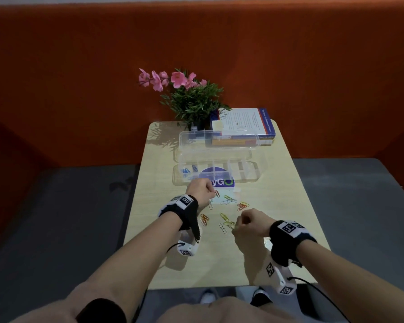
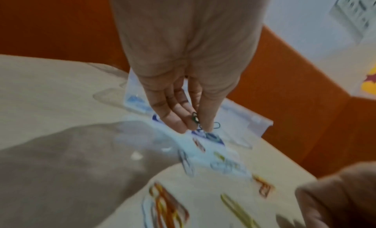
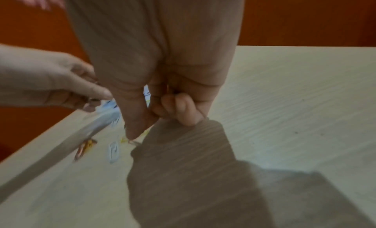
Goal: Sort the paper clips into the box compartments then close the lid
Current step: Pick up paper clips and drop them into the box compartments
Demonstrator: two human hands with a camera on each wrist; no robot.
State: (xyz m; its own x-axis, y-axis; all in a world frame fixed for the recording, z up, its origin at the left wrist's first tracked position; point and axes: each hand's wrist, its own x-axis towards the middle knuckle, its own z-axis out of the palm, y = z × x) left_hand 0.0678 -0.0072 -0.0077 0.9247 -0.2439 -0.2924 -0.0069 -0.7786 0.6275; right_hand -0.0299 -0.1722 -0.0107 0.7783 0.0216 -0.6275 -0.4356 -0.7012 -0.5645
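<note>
Coloured paper clips (image 1: 228, 212) lie scattered on the wooden table (image 1: 278, 206), just in front of the clear compartment box (image 1: 216, 172), whose lid (image 1: 219, 139) stands open; blue clips sit in its leftmost compartment. The left hand (image 1: 200, 191) hovers at the box's near edge, pinching dark green clips (image 2: 195, 119) between thumb and fingertips. The right hand (image 1: 250, 223) is curled above the nearest clips; what it holds cannot be told. Behind the box stand books (image 1: 243, 127) and a flowering plant (image 1: 189, 96).
</note>
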